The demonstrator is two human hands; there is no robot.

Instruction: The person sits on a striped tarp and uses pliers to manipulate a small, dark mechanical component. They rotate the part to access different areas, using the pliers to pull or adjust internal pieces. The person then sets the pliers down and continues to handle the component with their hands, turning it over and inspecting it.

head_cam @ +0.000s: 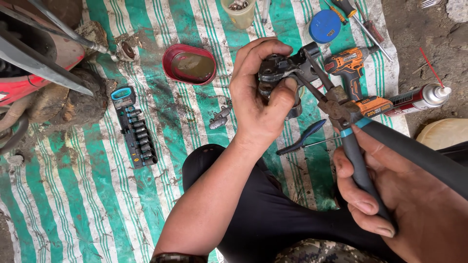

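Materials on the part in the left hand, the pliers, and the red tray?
Part: looks like cast metal, dark, grimy, dull. Pliers: bare steel jaws, greasy; grips seem rubber or plastic, matte dark grey with teal collars. Red tray: probably plastic, glossy rim; holds murky liquid.

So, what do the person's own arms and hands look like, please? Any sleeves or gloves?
Both hands are bare: no gloves, rings or watch are visible. The left hand and its forearm are uncovered and smudged with grime. The right hand also looks dirty. No sleeve shows on either arm.

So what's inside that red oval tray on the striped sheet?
The red oval tray holds murky brownish liquid. Whatever lies beneath the liquid's surface cannot be seen.
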